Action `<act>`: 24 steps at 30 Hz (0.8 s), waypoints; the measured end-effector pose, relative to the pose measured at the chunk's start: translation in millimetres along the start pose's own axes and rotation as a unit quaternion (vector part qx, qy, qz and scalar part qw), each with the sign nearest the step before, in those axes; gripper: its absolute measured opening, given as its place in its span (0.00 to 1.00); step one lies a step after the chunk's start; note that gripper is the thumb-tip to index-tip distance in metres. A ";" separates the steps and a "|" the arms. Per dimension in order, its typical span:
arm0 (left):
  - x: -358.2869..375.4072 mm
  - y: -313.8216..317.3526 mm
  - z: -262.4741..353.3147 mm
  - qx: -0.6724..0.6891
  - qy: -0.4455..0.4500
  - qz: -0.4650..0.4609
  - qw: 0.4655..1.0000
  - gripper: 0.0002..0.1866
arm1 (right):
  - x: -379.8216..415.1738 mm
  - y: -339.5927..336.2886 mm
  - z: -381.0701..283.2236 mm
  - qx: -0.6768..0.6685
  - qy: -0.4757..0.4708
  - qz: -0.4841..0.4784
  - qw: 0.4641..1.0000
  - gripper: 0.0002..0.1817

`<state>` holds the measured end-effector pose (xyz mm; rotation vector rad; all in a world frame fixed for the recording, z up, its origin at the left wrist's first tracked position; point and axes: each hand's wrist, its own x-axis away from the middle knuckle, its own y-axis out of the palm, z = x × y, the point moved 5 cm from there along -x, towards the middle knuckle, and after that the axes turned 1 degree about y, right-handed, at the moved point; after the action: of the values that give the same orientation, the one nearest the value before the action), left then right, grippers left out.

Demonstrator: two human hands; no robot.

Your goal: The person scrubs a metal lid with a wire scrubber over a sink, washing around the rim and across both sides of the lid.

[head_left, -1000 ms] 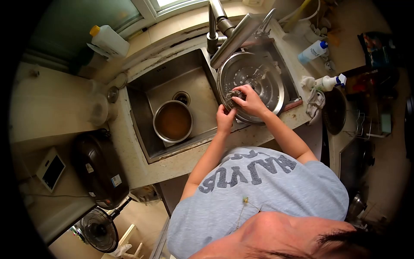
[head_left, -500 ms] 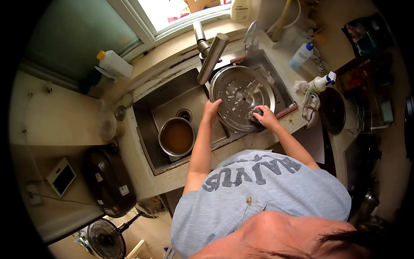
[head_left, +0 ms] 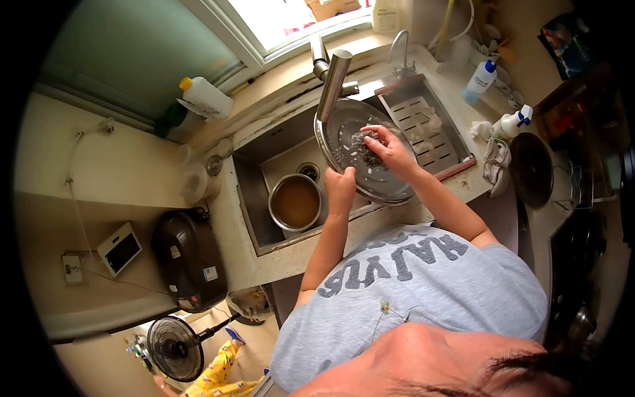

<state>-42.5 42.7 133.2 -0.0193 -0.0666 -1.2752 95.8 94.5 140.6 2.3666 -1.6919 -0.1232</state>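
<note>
A large round pot lid (head_left: 343, 128) with a metal rim is tilted over the divide of the double sink, white suds on its inner face. My left hand (head_left: 340, 190) grips the lid's near-left rim, fingers mostly hidden beneath it. A grey steel wool scourer (head_left: 364, 147) is pinched in my right hand (head_left: 391, 153) and pressed on the lid near its middle. In the left basin (head_left: 254, 173), a metal pot (head_left: 270, 204) of brown liquid stands beside the drain (head_left: 308, 170), below and left of my left hand.
The faucet (head_left: 335, 85) reaches over the lid's upper left edge. A slotted drain tray (head_left: 413, 122) sits in the right basin. Right of it stand a blue-capped bottle (head_left: 479, 83), a spray bottle (head_left: 512, 124) and a cloth (head_left: 495, 161). Another person's yellow trousers (head_left: 218, 370) show behind, near a fan (head_left: 175, 349).
My right hand has carried the scourer from the lid's near-right edge up and left to its middle. The lid now tilts more steeply, uncovering the drain tray. The view has shifted; yellow trousers appear.
</note>
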 end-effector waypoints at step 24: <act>53.0 41.7 -2.0 0.005 0.178 0.043 0.983 0.17 | -16.7 29.6 -23.5 0.433 -0.118 0.021 0.894 0.18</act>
<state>12.8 4.1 135.4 0.2124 0.2345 -1.1749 67.7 104.4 169.3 3.0031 -2.2478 0.4740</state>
